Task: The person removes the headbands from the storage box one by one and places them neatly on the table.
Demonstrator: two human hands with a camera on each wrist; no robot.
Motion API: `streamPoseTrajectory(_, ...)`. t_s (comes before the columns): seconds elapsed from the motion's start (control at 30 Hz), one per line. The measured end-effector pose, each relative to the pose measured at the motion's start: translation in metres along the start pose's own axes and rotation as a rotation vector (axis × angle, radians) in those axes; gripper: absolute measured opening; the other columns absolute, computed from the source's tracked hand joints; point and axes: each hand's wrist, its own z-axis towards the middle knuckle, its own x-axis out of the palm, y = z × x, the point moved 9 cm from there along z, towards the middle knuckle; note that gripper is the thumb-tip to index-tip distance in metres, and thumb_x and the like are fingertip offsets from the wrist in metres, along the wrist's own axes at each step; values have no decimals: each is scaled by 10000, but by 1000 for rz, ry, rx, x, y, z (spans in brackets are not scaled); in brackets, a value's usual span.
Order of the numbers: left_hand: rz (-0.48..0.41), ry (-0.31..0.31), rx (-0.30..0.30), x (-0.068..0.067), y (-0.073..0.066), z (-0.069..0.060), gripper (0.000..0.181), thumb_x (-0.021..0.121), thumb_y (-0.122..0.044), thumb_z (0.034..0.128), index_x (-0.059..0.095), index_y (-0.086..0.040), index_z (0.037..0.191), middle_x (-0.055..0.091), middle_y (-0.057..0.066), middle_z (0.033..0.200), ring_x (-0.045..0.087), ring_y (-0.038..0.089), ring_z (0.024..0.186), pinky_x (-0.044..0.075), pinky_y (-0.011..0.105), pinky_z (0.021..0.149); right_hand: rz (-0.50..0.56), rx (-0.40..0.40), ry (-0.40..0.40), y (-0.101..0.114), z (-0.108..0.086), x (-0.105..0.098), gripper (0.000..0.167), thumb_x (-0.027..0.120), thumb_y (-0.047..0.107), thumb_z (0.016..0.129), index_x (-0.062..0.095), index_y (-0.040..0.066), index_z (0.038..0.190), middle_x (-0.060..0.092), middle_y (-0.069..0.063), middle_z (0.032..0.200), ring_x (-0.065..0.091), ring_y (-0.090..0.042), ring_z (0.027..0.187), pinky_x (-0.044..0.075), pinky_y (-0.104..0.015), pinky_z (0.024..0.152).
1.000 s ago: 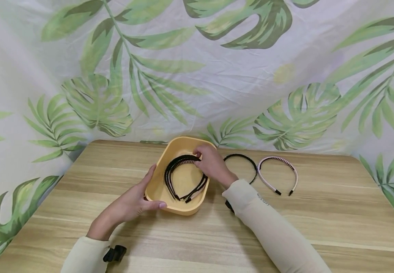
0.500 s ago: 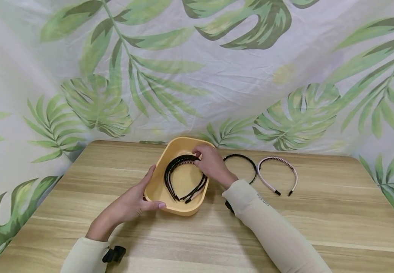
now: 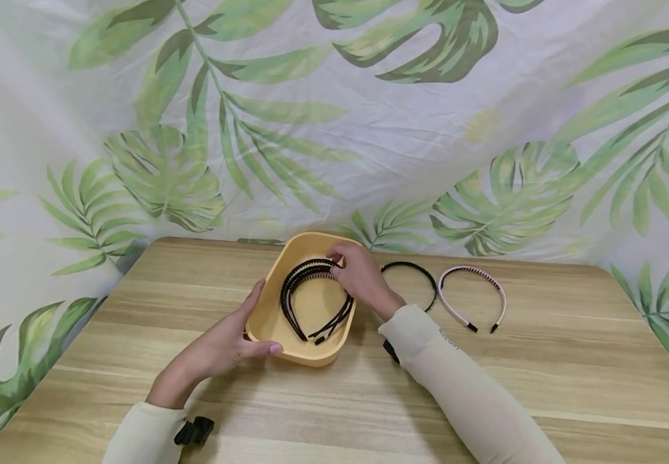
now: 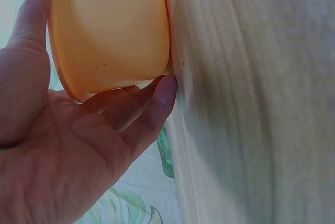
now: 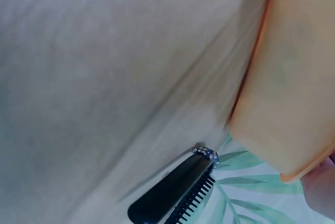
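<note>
A yellow plastic bin stands at the back of the wooden table, slightly turned. My left hand grips its left side, the thumb over the near rim; in the left wrist view its fingers lie along the bin's outer wall. Inside lie several nested headbands, mostly black, a pinkish toothed one among them. My right hand reaches over the bin's right rim and pinches the uppermost black headband at its curved top. My fingers hide part of that band. In the right wrist view, only a sliver of this hand shows.
Right of the bin, a black headband lies on the table, partly behind my right wrist. Beside it lies a pale lilac headband with black tips. A leaf-print cloth hangs behind the table.
My right fingers have risen slightly, and the uppermost black headband has shifted a little up and apart from the others. The left hand and the bin have stayed in place.
</note>
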Motion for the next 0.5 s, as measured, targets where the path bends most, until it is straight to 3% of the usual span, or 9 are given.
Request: streamPoseTrajectory(0.5,7,-10,26,-1,-2,0,1302,858,-386,863,-117,-105,1678,314,361,1637,640,288,1229,400,561,1133,32,37,8,-1,0,-3,231,705,-45,934,758,-6,1155,741,-158,1125,654,-264,906,552,-404,866)
